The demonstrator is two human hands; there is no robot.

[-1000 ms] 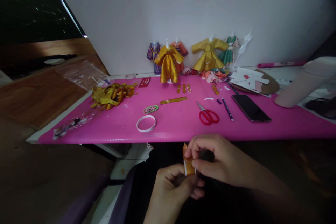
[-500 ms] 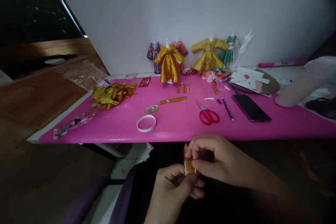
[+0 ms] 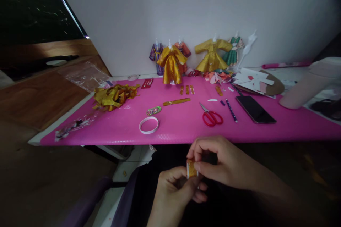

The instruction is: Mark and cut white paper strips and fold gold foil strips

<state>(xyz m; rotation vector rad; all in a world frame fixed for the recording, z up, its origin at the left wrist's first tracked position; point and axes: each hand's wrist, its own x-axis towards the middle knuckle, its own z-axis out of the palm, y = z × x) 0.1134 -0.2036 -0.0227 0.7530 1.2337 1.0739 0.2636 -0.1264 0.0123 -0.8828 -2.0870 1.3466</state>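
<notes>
In front of the table edge I hold a small white band partly covered by a strip of gold fabric [image 3: 191,169]. My left hand [image 3: 178,188] pinches it from below, thumb across its lower end. My right hand [image 3: 215,159] grips its upper part between thumb and fingertips, which hide the strip's far end. Beyond the hands, red-handled scissors [image 3: 212,117] lie on the pink table cover. A white ring [image 3: 149,133], a flat gold strip [image 3: 176,101] and an oval clip-like piece with coloured dots [image 3: 153,110] are farther left.
Miniature dresses on small stands, one a gold dress [image 3: 172,64], line the wall. Gold fabric scraps [image 3: 114,97] are heaped at the left. A phone [image 3: 255,109], a patterned pen [image 3: 231,110] and a pale bottle [image 3: 306,83] occupy the right side of the pink table [image 3: 176,131].
The gold strip's pointed end, which stuck up above the right fingertips, no longer shows; it has been folded down or covered. Both hands stay in nearly the same place.
</notes>
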